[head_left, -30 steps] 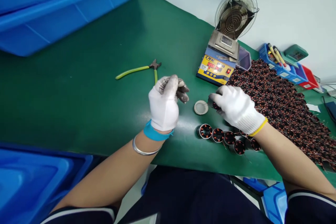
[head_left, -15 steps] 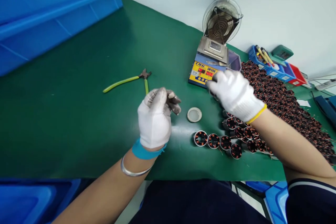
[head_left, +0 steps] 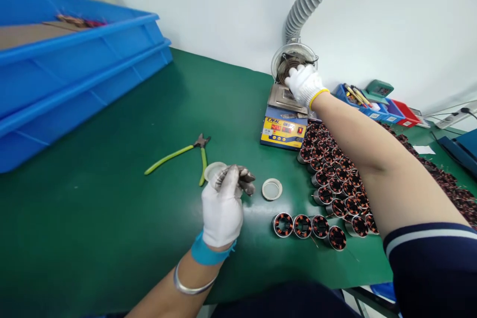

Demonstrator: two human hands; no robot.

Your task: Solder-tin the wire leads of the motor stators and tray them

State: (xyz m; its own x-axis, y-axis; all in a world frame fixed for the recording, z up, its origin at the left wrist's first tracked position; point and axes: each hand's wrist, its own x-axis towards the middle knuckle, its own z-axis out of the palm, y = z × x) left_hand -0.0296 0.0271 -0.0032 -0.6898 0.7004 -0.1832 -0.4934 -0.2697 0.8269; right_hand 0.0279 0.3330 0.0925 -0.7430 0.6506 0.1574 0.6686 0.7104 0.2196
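Note:
My left hand (head_left: 223, 203), in a white glove with dark-stained fingers, is held above the green table. Its fingers curl in against the thumb, and whatever they may hold is hidden. Partly behind it shows a round pale dish (head_left: 213, 171); I cannot tell whether the hand touches it. Green-handled cutting pliers (head_left: 201, 142) lie open just beyond. My right hand (head_left: 303, 83), white-gloved with a yellow cuff, is stretched out in front of a round fan (head_left: 285, 67), over a metal-topped unit with a yellow display panel (head_left: 280, 131). Its fingers bend down and away, hiding anything in them.
A second pale round dish (head_left: 272, 189) sits right of my left hand. Several copper-wound motor stators in metal rings (head_left: 302, 226) stand in rows on the right. Stacked blue trays (head_left: 93, 79) fill the left; small blue and red bins (head_left: 387, 112) stand at the back right.
My right hand has moved from beside the display panel up to the fan. The view has tilted upward. A pale dish behind my left hand now shows.

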